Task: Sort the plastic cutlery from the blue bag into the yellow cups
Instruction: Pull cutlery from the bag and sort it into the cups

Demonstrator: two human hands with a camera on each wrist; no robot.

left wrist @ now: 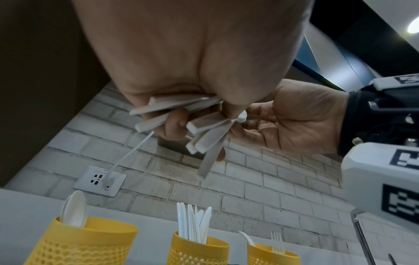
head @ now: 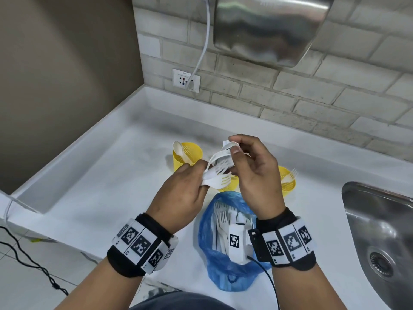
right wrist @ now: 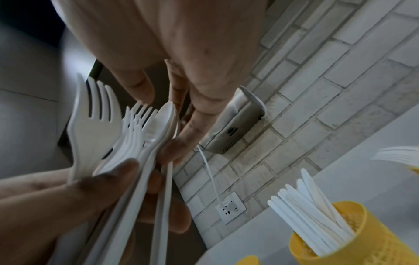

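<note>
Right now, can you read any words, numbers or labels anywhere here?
White wall socket plate: small print along its top edge, too blurred to read.
Black-and-white square code tags on the wristbands: tiny characters beside them, unreadable.
Steel wall-mounted dryer: no text visible.

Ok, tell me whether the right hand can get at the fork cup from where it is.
Probably yes: the right hand hovers just left of the fork cup, with nothing between. But both hands grip the cutlery bundle.

Both hands are up close together over the counter. Left hand [head: 183, 193] grips a bunch of cutlery [head: 220, 166], right hand [head: 254, 175] pinches its top end.
</note>
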